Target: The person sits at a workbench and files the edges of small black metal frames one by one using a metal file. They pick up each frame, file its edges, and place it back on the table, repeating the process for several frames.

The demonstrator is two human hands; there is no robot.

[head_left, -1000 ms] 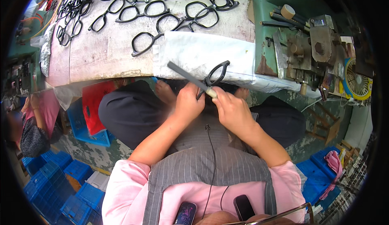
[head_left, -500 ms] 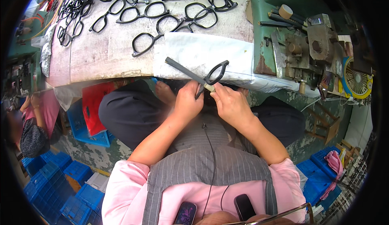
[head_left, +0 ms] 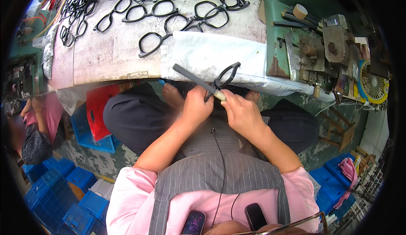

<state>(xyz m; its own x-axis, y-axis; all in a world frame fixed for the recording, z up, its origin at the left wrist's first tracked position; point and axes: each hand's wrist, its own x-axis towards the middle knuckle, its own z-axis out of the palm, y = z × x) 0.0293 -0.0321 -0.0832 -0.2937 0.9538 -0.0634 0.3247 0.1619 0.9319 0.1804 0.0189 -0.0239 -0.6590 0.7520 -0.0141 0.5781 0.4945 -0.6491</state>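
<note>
My left hand (head_left: 197, 104) is closed on one side of a black eyeglass frame (head_left: 229, 76), just off the table's near edge. The frame's other rim stands up to the right, above my right hand. My right hand (head_left: 243, 109) grips the pale handle of a flat grey file (head_left: 191, 74). The file's blade lies across the frame near its bridge and points to the far left. My fingers partly hide the near half of the frame.
A white cloth (head_left: 220, 51) covers the table's near edge. Several black eyeglass frames (head_left: 151, 11) lie piled on the worn table (head_left: 105, 61). At the right stand a metal vise-like fixture (head_left: 334, 44) and a yellow-rimmed fan (head_left: 373, 82). Blue crates (head_left: 80, 182) sit on the floor.
The file has shifted slightly toward the lower right along its length, my right hand moving with it. My left hand and the frame stay almost where they were.
</note>
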